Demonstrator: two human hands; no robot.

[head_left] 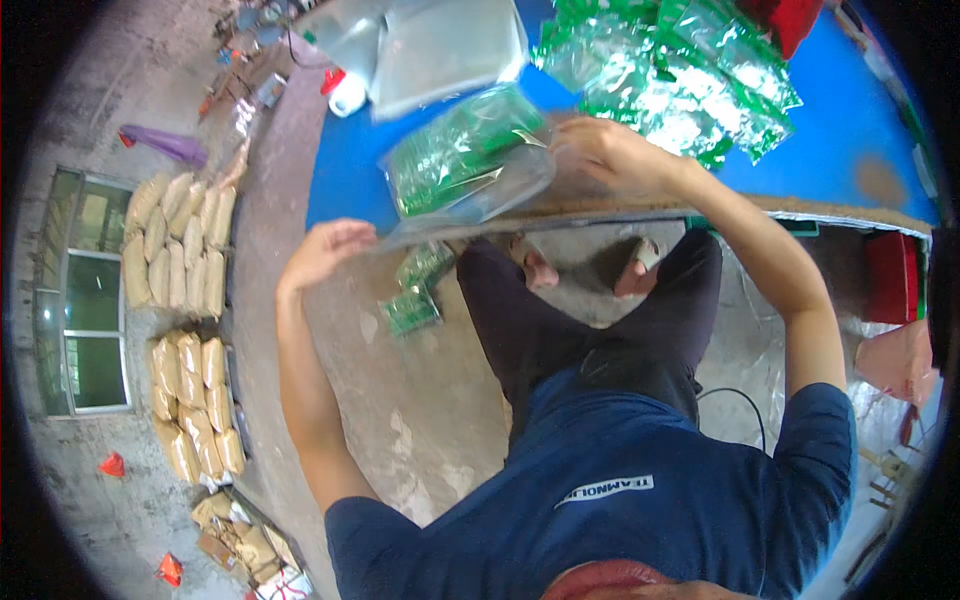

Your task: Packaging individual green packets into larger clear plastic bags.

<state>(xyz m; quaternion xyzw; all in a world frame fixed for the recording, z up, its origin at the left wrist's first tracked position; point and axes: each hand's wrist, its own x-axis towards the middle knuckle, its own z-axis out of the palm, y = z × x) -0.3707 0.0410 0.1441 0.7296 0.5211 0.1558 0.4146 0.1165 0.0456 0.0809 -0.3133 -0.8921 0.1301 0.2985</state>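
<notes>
A clear plastic bag (520, 180) with a stack of green printed packets (455, 145) inside lies at the near edge of the blue tabletop (345, 180). My left hand (330, 250) is at the bag's near left corner, its fingers closed on the film. At the bag's right end my right hand (615, 155) has its fingers curled against the plastic, blurred by motion. Beyond the bag lies a pile of flat clear sheets or bags (450, 55). Loose green and clear packets (670, 85) are heaped to the right of it.
A small white bottle with a red cap (347, 95) stands by the clear sheets. Several green packets (412, 310) lie on the floor below the table edge. Filled tan sacks (175, 245) are stacked along the left wall. A red bin (890, 277) is under the table at right.
</notes>
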